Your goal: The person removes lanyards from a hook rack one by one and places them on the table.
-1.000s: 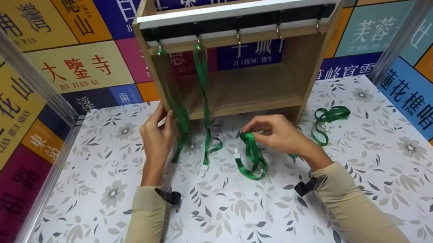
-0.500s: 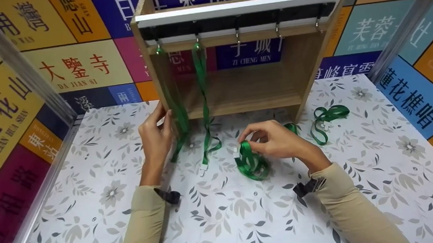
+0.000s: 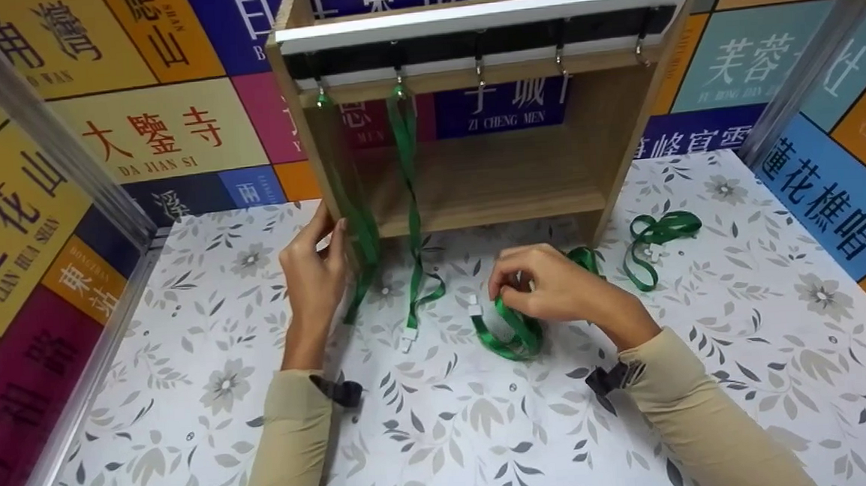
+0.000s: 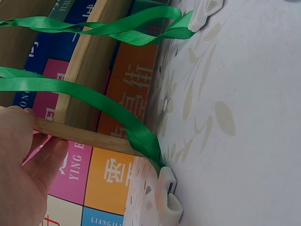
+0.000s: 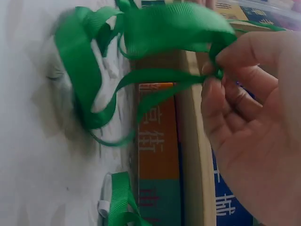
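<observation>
My left hand [image 3: 313,273] grips the left side panel of a wooden rack [image 3: 489,183], thumb on one side and fingers on the other; the panel's edge [image 4: 89,135] shows between them in the left wrist view. With thumb and fingertips, my right hand [image 3: 548,285] pinches a folded green lanyard [image 5: 169,30] in front of the rack. Part of that lanyard droops in a loop to the table, its white clip [image 3: 474,308] at the left. Two other green lanyards, one at the far left [image 3: 362,236] and one beside it [image 3: 406,147], hang from the rack's hooks.
Along the rack's top bar, bare hooks [image 3: 480,71] follow to the right of the hung lanyards. Another green lanyard [image 3: 669,225] lies on the patterned tablecloth [image 3: 446,452] at the right, and a green bundle [image 3: 584,258] shows behind my right hand. Printed panels stand around the table.
My right hand has come down a little, then shifted slightly right with the lanyard, and its loop has changed shape. My left hand keeps its place on the rack.
</observation>
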`<action>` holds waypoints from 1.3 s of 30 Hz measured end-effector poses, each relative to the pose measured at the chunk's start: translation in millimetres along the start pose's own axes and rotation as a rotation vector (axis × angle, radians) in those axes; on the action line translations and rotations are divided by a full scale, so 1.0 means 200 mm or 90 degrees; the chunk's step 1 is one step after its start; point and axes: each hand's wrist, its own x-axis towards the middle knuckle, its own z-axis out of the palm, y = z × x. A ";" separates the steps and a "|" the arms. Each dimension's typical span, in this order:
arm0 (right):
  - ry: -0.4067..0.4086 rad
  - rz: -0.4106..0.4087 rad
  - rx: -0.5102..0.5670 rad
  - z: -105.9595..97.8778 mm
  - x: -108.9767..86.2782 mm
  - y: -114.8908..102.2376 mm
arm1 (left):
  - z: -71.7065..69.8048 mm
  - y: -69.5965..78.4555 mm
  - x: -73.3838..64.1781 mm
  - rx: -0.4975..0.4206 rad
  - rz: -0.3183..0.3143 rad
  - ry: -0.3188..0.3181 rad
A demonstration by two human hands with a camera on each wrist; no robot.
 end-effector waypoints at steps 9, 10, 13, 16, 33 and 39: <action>-0.124 0.035 -0.047 0.06 0.01 0.02 | -0.01 0.01 0.01 -0.003 -0.018 -0.013; -0.130 0.036 -0.046 0.07 0.01 0.02 | -0.01 0.01 0.01 -0.006 -0.017 -0.013; -0.140 0.037 -0.042 0.07 0.01 0.01 | -0.01 0.01 0.00 -0.010 -0.019 -0.012; -0.136 0.042 -0.026 0.06 0.00 0.00 | -0.01 0.00 0.00 -0.012 -0.023 -0.013; 0.206 0.048 -0.026 -0.19 -0.18 0.09 | -0.01 0.01 0.00 -0.004 -0.032 -0.019; 0.284 0.095 -0.024 -0.26 -0.23 0.10 | -0.01 0.01 0.00 -0.006 -0.036 -0.022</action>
